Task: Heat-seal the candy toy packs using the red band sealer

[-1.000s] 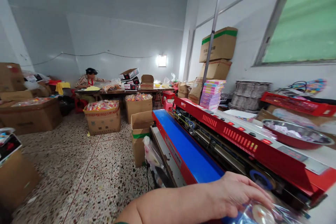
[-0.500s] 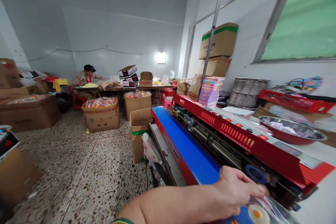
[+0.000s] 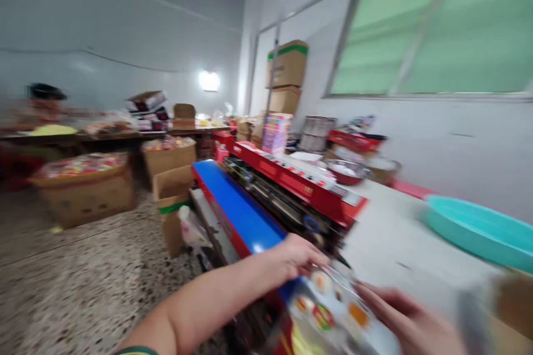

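Observation:
My left hand [image 3: 300,255] reaches in from below, its fingers closed on the top edge of a clear plastic bag [image 3: 328,316]. Small toy-like food pieces show in the bag, among them a fried egg shape [image 3: 321,282]. At the bag's right upper edge, my right hand [image 3: 410,313] has its fingers pressed on the plastic; motion blurs it. Just beyond the left hand is the near end of a red sealing machine [image 3: 291,177], with a blue belt [image 3: 237,211] running along its left side.
A turquoise basin [image 3: 483,227] stands on the white table [image 3: 395,233] at right. Behind the machine is a metal bowl [image 3: 347,169]. Cartons of wrapped pieces [image 3: 87,188] stand on the speckled floor at left. Another person [image 3: 45,102] sits at the far table.
The view has swung right, bringing my right hand, the basin and more table into sight. More of the bag shows, and my left hand still grips its top edge.

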Demonstrator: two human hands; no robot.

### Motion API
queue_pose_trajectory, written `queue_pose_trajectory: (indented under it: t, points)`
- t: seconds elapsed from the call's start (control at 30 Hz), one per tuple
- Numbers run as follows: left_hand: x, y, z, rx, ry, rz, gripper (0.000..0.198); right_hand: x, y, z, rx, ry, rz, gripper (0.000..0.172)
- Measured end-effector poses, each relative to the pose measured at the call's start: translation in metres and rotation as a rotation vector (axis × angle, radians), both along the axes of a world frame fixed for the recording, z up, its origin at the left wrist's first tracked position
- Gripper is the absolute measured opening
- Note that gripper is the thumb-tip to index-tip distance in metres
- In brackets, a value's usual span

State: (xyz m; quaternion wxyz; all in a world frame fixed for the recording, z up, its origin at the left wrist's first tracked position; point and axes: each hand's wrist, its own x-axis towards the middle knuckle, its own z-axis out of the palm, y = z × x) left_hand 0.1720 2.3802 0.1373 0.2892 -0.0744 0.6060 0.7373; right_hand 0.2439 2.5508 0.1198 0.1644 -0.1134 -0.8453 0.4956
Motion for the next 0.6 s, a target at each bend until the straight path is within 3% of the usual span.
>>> queue_pose_trajectory:
  t: [0.17,0.3,0.43,0.6]
  points:
    - [-0.007,0.018,-0.021,0.078,0.053,-0.095,0.014,0.020,0.005,0.009,-0.339,-0.032,-0.032,0.030]
    - [-0.010,0.023,-0.027,0.135,0.035,-0.214,0.031,0.019,0.009,0.013,-0.571,-0.033,-0.079,0.043]
    - [-0.014,0.031,-0.029,0.075,0.037,-0.193,0.032,0.021,0.017,0.015,-0.621,-0.064,-0.092,0.055]
    - [-0.022,0.045,-0.035,0.036,0.072,-0.097,0.026,0.011,0.021,0.008,-0.672,-0.120,-0.143,0.055]
